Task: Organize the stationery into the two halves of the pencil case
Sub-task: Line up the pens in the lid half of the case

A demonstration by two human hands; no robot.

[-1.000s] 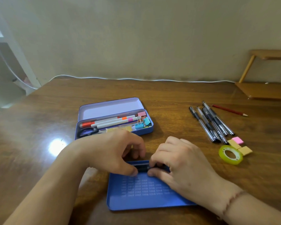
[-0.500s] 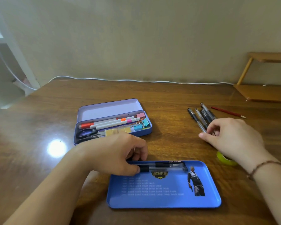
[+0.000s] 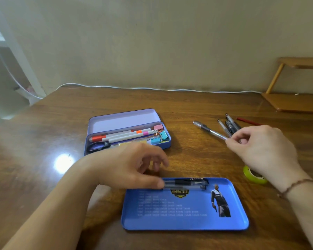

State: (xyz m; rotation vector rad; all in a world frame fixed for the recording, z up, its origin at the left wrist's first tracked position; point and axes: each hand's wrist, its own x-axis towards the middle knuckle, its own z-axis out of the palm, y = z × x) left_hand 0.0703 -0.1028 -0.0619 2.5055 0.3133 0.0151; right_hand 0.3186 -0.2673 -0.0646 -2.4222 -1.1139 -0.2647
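- Right hand [image 3: 264, 150], at right of frame, pinches a clear pen [image 3: 209, 130] by its near end; the pen slants up-left over the desk [image 3: 197, 109].
- Left hand [image 3: 132, 165], fingers loosely spread, touches the pens [image 3: 185, 184] lying along the far edge of the blue tray [image 3: 184, 219] at lower centre.
- The tray's yellow badge writing is too blurred to read.
- The purple case [image 3: 126, 130] at centre left holds markers, scissors and clips.

Glossy varnished wood table [image 3: 188, 109] mirrors a lamp glare; smooth painted-metal blue tray [image 3: 170, 222], clear plastic pen [image 3: 210, 131] at two o'clock, shiny tape roll [image 3: 249, 175].
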